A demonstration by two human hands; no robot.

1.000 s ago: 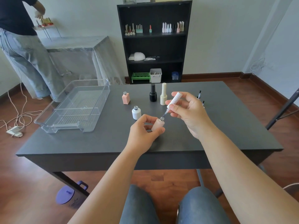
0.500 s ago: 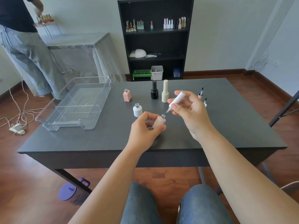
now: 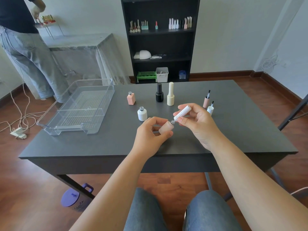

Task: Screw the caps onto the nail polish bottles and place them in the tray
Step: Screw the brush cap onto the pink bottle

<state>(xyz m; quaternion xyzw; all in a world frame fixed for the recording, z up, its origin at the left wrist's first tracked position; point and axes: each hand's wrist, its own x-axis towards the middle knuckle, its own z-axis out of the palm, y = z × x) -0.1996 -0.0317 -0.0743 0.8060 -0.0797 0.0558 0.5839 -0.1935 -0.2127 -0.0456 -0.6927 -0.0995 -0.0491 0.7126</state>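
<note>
Cap meeting bottle neck.
The right hand [image 3: 198, 124] is gripping the white cap [image 3: 180, 113], now closer onto the peach bottle [image 3: 165, 127] that the left hand [image 3: 150, 135] is holding.

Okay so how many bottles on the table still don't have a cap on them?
2 standing open: the pink square bottle beside the tray, and the white round bottle nearer the left hand. That hand's peach bottle is being capped now.

Dark grey table [image 3: 233, 130]; clear ribbed tray [image 3: 80, 107] at left; peach bottle [image 3: 165, 128] and white ridged cap [image 3: 181, 112] at centre; pink square bottle [image 3: 131, 99], black bottle [image 3: 159, 93], cream ridged bottle [image 3: 170, 95], white bottle [image 3: 142, 114] behind; black shelf [image 3: 160, 39] at top.
</note>
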